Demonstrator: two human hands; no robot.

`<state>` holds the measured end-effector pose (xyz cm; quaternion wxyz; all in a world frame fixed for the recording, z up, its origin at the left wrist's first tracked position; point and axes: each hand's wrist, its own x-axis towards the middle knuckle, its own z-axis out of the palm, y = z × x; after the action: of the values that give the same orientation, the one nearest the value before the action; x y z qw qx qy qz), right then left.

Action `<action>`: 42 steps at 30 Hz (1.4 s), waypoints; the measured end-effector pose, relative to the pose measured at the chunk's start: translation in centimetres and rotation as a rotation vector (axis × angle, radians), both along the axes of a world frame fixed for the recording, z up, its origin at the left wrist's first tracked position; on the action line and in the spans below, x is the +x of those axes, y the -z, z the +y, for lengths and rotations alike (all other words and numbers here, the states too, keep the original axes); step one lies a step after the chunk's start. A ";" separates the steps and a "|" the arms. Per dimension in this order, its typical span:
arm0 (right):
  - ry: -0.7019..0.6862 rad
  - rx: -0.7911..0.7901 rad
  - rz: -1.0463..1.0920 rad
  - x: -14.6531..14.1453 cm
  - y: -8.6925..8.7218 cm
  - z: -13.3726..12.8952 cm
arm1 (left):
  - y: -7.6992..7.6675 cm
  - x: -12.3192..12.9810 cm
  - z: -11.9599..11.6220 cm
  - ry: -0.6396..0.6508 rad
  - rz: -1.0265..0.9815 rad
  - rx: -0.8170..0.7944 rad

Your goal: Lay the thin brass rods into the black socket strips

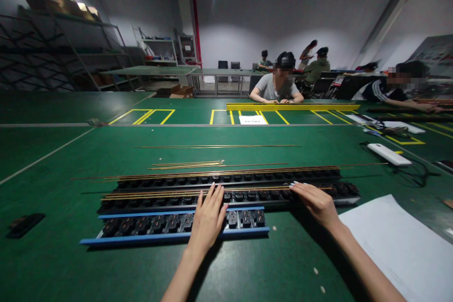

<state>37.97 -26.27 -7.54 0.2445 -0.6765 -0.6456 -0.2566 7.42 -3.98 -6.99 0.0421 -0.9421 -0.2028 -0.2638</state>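
Observation:
My left hand (208, 219) lies flat with its fingers stretched out. It reaches across the short blue-edged rail (141, 237), and its fingertips touch thin brass rods (141, 194) on the black rail behind. My right hand (316, 203) is over the right part of that long black rail (262, 197), fingers pressed together on a brass rod; its thumb is hidden. Black socket-like modules (173, 222) with copper-coloured contacts sit in a row inside the blue-edged rail. Farther back, another black rail (198, 179) has brass rods along it.
More loose brass rods (187, 165) lie beyond the rails. A white sheet (399, 245) is at right, with a white power strip (389, 154) and cables behind. A small black part (25, 225) lies at left. Across the table, a person (276, 86) sits behind a long yellow bar (293, 107).

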 end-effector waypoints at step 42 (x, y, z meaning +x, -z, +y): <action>0.067 -0.020 0.069 0.8 0.1 0.0 | -0.3 0.6 -0.5 -0.030 -0.011 0.004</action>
<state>38.81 -26.26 -7.68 0.2512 -0.7087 -0.6162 -0.2345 7.98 -4.48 -6.71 0.0466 -0.9375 -0.2164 -0.2686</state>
